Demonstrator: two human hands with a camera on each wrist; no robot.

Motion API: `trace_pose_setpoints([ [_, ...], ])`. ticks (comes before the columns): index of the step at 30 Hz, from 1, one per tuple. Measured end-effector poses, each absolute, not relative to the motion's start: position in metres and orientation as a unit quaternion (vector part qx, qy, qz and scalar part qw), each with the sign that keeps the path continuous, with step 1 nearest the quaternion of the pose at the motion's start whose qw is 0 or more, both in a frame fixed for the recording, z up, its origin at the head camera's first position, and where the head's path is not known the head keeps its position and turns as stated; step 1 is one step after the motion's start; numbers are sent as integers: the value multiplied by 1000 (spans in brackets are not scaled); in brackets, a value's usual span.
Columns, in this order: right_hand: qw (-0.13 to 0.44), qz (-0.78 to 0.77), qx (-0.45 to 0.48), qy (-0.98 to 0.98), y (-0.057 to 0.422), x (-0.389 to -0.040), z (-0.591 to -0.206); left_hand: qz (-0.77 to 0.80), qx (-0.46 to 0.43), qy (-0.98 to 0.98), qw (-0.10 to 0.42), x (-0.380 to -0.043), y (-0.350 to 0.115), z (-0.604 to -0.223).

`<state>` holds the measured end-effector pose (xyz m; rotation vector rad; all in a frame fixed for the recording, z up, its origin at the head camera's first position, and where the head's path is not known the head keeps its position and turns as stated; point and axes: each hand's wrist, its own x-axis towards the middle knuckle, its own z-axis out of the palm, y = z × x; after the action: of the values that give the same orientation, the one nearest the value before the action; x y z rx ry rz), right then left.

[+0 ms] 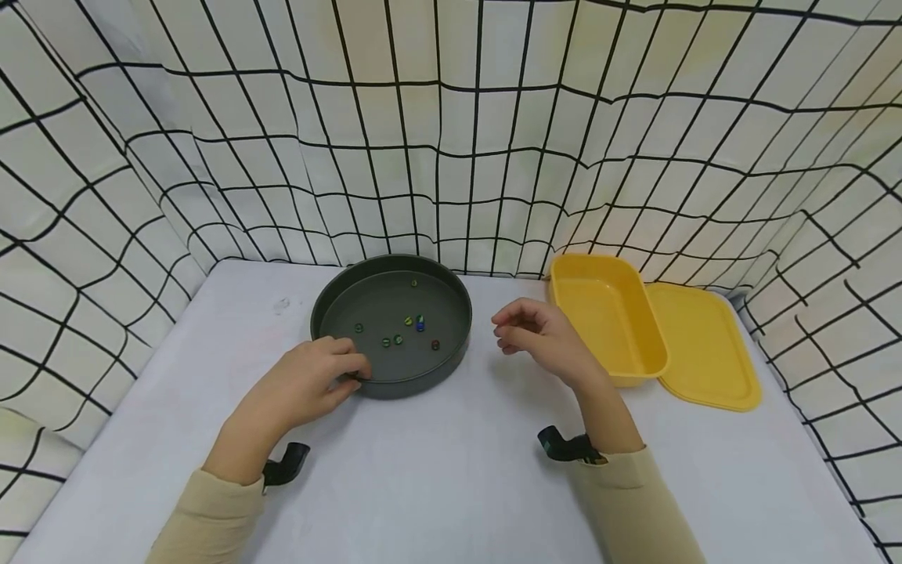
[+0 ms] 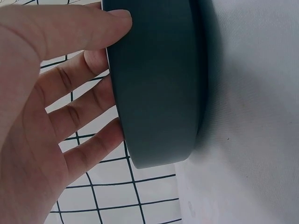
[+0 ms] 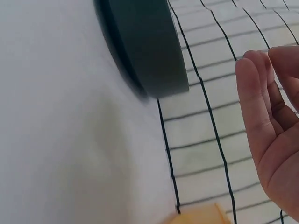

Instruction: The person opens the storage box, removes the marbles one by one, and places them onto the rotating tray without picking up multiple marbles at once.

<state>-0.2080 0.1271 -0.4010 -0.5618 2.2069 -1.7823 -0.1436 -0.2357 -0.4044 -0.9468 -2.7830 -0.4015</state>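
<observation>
A round dark grey-green pan [image 1: 437, 372] stands on the white table in the head view. Several small marbles lie scattered on its floor, among them a blue one [image 1: 420, 324], a reddish one [image 1: 435, 345] and a green one [image 1: 398, 340]. My left hand [image 1: 310, 384] holds the pan's near-left rim. In the left wrist view the thumb [image 2: 103, 28] lies against the outer wall, with the other fingertips behind the rim. To the right of the pan, my right hand [image 1: 539, 337] hovers above the table, its fingers loosely bent and nothing visible in them.
A yellow rectangular container [image 1: 641, 321] stands right of my right hand. Its flat yellow lid [image 1: 712, 348] lies beside it, partly under the container's edge. White walls with black grid netting [image 1: 458, 117] enclose the table at the back and both sides.
</observation>
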Motion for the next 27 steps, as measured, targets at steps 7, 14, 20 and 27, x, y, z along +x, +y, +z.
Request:
trace_pose_setpoints([
  [7,89,-611,-157,771,158,-208,-402,-136,-316,-935,86,-143,-235,-405],
  [14,65,-583,-127,800,180,-213,-404,-134,-318,-934,86,-143,-234,-404],
  [20,33,-518,-95,849,196,-216,-407,-132,-316,-936,85,-143,-233,-403],
  [27,16,-443,-52,895,208,-215,-410,-130,-315,-936,84,-141,-234,-403],
])
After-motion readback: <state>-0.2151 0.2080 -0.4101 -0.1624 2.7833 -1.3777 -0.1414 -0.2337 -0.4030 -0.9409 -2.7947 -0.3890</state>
